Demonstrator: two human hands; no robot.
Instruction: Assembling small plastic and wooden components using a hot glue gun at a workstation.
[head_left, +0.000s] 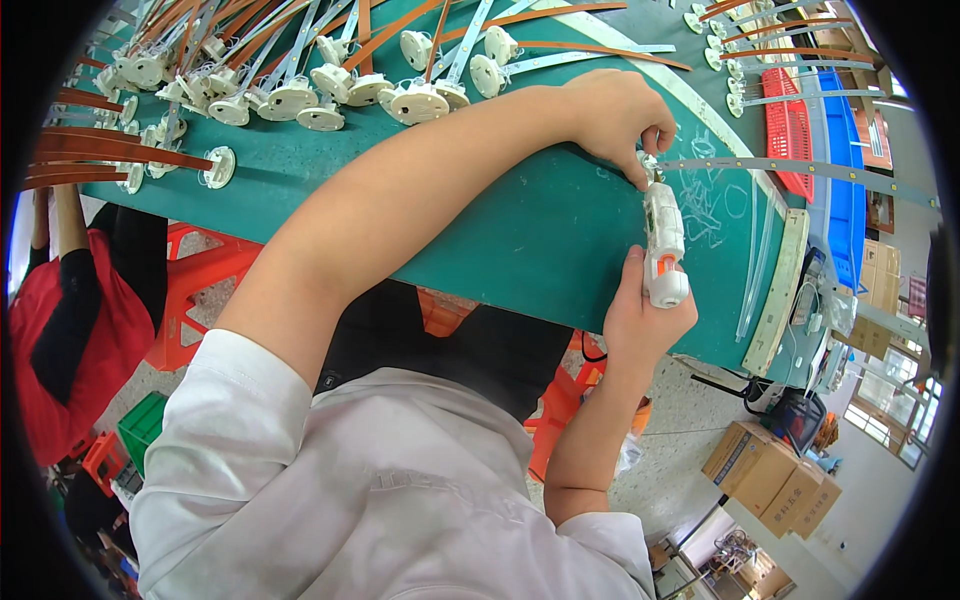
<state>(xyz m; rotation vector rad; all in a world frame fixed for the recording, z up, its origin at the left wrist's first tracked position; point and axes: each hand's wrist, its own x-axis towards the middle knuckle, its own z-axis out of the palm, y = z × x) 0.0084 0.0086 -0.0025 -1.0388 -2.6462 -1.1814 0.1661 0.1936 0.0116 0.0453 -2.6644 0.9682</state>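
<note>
My right hand (648, 318) is closed around the lower end of a white plastic lamp body (665, 235), long and narrow, with an orange part showing near its base. It stands nearly lengthwise in the view over the table's right side. Reaching across from the left, my left hand (622, 118) has its fingers bent at the far end of the lamp body, thumb and fingertips close together there. What they pinch is hidden or too small to name. From that end a pale LED strip (800, 166) stretches away to the right.
The green table (500, 230) carries many white round bases (292, 98) with brown and pale strips at the far left. Clear thin tubes (752, 260) lie near its right edge. Beyond are a red basket (788, 130) and blue tray (845, 190). Another person (85, 330) is at left.
</note>
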